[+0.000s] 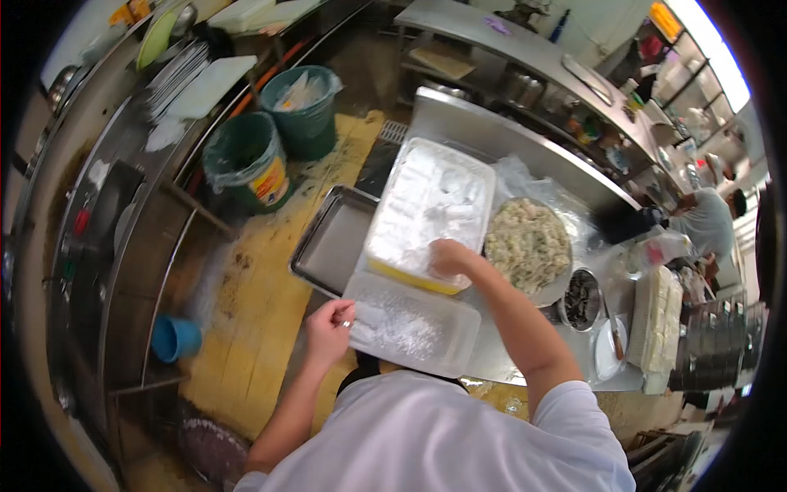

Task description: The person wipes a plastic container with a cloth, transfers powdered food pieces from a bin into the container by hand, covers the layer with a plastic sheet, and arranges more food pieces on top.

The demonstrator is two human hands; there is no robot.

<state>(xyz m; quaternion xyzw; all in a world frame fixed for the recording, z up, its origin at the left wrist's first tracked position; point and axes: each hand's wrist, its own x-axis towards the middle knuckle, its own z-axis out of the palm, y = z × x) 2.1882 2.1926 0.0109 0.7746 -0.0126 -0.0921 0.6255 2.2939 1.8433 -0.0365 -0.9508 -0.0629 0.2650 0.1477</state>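
My right hand (448, 259) reaches into the near right corner of a large tub (489, 201) filled with white powder; its fingers are down at the powder and partly hidden. My left hand (332, 322), with a ring on one finger, is closed at the left end of a shallow translucent tray (469, 334); what it holds, if anything, is too small to make out. White powder and flakes (407, 334) lie in that tray. Right of the tub, a large bowl holds a pale, chunky green-flecked mixture (527, 246). An empty metal tray (332, 238) stands left of the tub.
A small bowl of dark pieces (580, 299) and a white plate with a utensil (611, 348) are at the right. Green bins (246, 160) and a blue bucket (175, 338) stand left on the floor. Another person (703, 221) is at the far right.
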